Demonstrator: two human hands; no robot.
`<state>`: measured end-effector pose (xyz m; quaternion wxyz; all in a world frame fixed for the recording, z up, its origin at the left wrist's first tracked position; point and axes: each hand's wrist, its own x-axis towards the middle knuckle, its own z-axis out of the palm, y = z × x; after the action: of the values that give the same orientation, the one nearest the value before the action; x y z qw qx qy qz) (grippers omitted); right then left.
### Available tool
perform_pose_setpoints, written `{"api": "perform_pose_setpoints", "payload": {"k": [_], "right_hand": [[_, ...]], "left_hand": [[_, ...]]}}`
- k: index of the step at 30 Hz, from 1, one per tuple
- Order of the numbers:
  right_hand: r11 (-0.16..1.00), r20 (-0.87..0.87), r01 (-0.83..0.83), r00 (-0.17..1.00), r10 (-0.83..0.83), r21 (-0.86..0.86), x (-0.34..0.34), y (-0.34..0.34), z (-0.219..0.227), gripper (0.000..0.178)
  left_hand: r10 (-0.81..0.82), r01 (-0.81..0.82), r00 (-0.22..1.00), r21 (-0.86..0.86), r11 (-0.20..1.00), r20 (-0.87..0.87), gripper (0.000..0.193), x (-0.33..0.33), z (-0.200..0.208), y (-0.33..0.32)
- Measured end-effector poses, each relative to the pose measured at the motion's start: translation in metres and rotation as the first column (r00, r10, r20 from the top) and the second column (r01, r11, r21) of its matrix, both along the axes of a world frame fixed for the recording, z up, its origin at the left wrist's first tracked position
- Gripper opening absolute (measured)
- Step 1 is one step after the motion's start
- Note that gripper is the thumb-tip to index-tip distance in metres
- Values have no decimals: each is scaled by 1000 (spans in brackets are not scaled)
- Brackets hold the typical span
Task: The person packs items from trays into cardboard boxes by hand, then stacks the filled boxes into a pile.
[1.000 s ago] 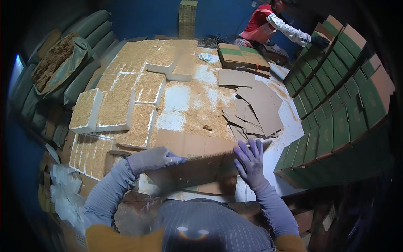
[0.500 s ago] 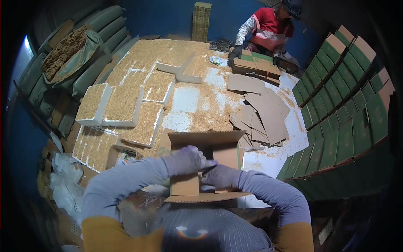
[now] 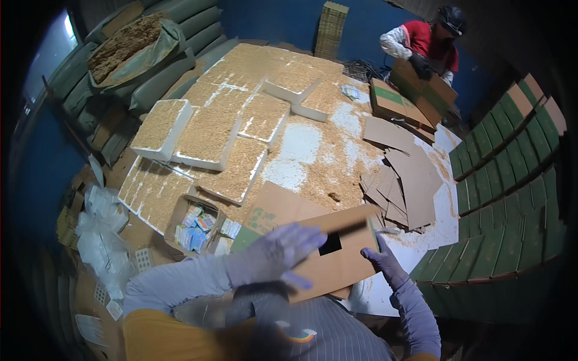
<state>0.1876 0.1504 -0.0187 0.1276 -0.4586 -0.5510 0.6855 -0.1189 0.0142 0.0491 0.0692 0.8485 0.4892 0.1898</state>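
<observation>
A brown cardboard box is tilted in front of my body, its near face showing a dark rectangular gap. My right hand, in a purple-grey glove, grips the box's right side, thumb on the near face. My left hand, gloved alike and slightly blurred, is across the box's left part with its fingers spread; whether it presses on the cardboard I cannot tell. Behind the box lies a brown carton panel with green print. At the left, an open carton contains several small colourful packets.
White trays filled with straw-coloured shavings cover the table's left. Flat cardboard pieces lie at the right, beside stacked green cartons. A co-worker handles cartons at the far right. Sacks are piled far left.
The box has gone from standing with raised flaps to tilted, flaps folded down. My right hand has moved to its right side, and my left hand has opened. The co-worker has lifted a carton.
</observation>
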Motion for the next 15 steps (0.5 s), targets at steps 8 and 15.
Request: {"api": "perform_pose_setpoints", "payload": {"k": [8,15], "right_hand": [[951,-374,-39,914,158,305,-18,31,56,59],[893,76,181,970,-231,412,-5,35,-25,35]], "left_hand": [[519,-291,467,-430,855,716,44,-50,-127,20],[842,-848,410,-193,494,351,61,-78,-165,65]]}}
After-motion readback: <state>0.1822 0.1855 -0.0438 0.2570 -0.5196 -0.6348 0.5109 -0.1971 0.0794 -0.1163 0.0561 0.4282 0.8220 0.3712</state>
